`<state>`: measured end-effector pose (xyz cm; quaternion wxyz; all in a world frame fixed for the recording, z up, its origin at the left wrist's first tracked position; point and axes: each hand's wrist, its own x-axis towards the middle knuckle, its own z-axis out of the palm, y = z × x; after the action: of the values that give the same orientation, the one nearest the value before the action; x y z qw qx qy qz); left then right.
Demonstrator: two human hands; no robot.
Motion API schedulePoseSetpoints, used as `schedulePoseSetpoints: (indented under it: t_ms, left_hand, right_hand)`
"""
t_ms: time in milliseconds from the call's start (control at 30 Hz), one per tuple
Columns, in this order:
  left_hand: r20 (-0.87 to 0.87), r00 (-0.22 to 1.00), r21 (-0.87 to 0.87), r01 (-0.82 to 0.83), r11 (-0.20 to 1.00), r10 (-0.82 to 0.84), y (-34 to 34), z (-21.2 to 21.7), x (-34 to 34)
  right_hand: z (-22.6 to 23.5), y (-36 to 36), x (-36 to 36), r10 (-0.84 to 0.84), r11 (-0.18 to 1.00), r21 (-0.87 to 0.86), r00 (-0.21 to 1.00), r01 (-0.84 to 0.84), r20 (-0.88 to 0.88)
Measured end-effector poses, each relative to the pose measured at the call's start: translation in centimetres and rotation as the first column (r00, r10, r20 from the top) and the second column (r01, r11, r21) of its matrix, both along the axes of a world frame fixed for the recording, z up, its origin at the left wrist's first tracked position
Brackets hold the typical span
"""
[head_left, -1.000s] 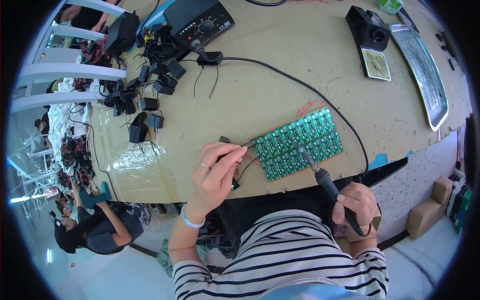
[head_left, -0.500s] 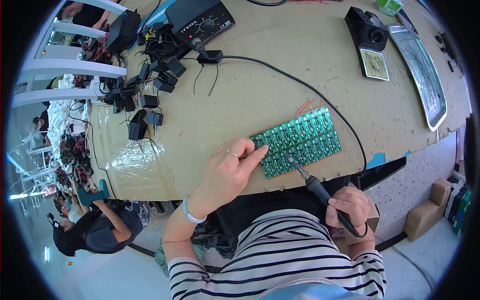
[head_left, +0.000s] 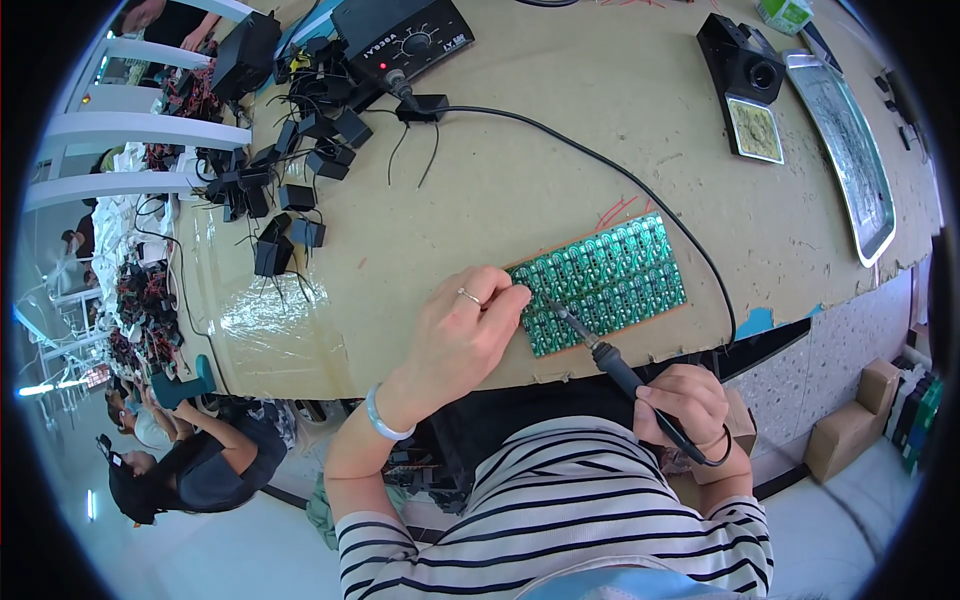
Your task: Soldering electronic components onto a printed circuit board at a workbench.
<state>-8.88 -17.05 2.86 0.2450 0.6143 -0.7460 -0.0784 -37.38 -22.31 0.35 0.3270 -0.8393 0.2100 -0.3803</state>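
A green circuit board (head_left: 610, 280) made of many repeated small units lies on the bench, tilted slightly. At its left end my left hand (head_left: 470, 325) is closed in a pinch, thumb and forefinger over the board's edge; whatever sits between the fingertips is too small to make out. My right hand (head_left: 685, 405) grips the dark handle of a soldering iron (head_left: 620, 370) from the right. The iron's tip points up and left onto the board, close to my left fingertips. Thin red wires (head_left: 622, 208) poke out beyond the board's far edge.
A black soldering station (head_left: 405, 40) stands at the back left, its cable (head_left: 600, 160) looping around the board's right side. Small black boxes with leads (head_left: 300, 197) pile up at left. Back right are an iron stand (head_left: 740, 60) with sponge and a metal tray (head_left: 850, 150). A co-worker (head_left: 200, 455) sits at left.
My right hand and the soldering iron have shifted left, and the tip is nearer my left fingertips. The left hand keeps its pinch by the board's left end.
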Motion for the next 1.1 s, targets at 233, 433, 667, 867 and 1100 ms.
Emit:
schedulePoseSetpoints:
  t_ms: [233, 433, 667, 867, 1100]
  left_hand:
    - [0.039, 0.999, -0.014, 0.004, 1.0, -0.003, 0.3, -0.1, -0.1]
    - [0.048, 0.999, 0.018, 0.008, 1.0, -0.009, 0.3, 0.2, -0.1]
    - [0.058, 0.998, -0.034, 0.014, 0.999, -0.012, 0.2, -0.2, -0.2]
    - [0.07, 0.997, -0.02, 0.012, 1.0, -0.011, 0.3, -0.4, -0.3]
    - [0.079, 0.997, -0.014, 0.007, 1.0, -0.006, 0.1, -0.2, -0.4]
  right_hand:
    - [0.4, -0.5, 0.6, 0.124, 0.976, -0.183, 0.992, -0.12, 0.005]
    - [1.1, -0.2, 0.0, 0.113, 0.984, -0.135, 0.994, -0.113, -0.006]
    - [1.4, 0.1, -1.5, -0.044, 0.998, -0.048, 0.999, 0.044, 0.012]
    - [1.2, 0.2, -1.5, -0.039, 0.998, -0.039, 0.999, 0.04, 0.02]
    - [1.5, 0.1, -1.1, -0.07, 0.996, -0.06, 0.997, 0.071, 0.018]
